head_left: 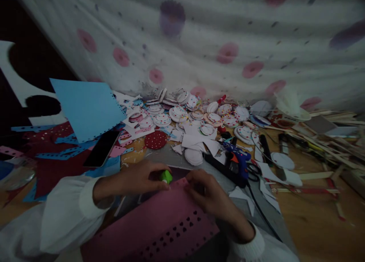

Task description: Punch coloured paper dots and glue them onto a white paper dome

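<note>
My left hand (142, 178) is closed around a small bright green craft punch (165, 176), set at the top edge of a pink paper sheet (154, 216). My right hand (209, 193) pinches that same edge just to the right of the punch. Rows of heart-shaped holes run across the lower part of the sheet, with smaller marks along its borders. How far the paper sits inside the punch is hidden by my fingers.
Beyond my hands lies a heap of round paper discs (162, 119). A blue sheet (88, 106) and a phone (102, 149) are at left. A blue glue gun (242, 161), scissors (253, 171) and wooden strips (339, 152) are at right. A flowered curtain (199, 34) hangs behind.
</note>
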The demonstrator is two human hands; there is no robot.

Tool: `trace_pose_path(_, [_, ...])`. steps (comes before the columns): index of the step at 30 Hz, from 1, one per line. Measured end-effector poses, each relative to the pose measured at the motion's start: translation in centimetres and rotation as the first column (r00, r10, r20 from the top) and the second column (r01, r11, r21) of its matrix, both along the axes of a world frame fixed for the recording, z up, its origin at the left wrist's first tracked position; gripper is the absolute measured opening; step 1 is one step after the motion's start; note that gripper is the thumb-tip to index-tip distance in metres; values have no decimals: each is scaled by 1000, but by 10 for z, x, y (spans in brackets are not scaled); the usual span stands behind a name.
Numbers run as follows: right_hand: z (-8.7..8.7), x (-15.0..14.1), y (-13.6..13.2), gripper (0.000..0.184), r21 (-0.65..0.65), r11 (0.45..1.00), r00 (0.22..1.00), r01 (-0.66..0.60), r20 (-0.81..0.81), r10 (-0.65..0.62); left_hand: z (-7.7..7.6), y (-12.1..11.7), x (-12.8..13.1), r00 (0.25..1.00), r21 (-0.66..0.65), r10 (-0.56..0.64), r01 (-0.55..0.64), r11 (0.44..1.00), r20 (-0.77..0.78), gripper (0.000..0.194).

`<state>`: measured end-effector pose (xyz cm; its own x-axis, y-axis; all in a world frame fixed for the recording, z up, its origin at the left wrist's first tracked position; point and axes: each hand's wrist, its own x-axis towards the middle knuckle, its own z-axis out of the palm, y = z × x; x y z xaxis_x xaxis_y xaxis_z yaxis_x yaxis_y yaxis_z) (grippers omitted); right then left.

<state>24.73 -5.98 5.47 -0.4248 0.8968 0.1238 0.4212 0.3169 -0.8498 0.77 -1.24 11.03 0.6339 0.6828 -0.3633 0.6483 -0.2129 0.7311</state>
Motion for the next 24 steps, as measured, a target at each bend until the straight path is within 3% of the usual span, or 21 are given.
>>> trace_pose_path(2, [1, -1, 1, 9, -11, 1000, 1000, 10, 2, -10, 0, 0, -2, 999, 99, -1, 5, 995, -42, 41])
trace_pose_path(4, [2, -1, 2, 17, -17, 1000, 1000, 6, -1, -6, -1, 0, -1, 1000, 113, 9, -8, 994, -4, 39])
trace_pose_path(7, [4, -2, 4, 25, -30, 999, 1000, 12, -17, -12, -5, 0, 2, 993, -43, 52, -48, 998, 109, 37])
trace_pose_path(10, [5, -2, 4, 26, -66, 998, 998, 24, -52, -27, -10, -1, 5, 970, -257, 132, -77, 963, 203, 36])
trace_pose_path(12, [6, -2, 4, 27, -92, 995, 995, 26, -93, -35, -13, -1, 6, 956, -329, 178, -94, 940, 233, 35])
trace_pose_path(24, [5, -2, 3, 24, -247, 968, 980, 46, -174, -91, -17, 3, 8, 940, -395, 209, -90, 914, 270, 35])
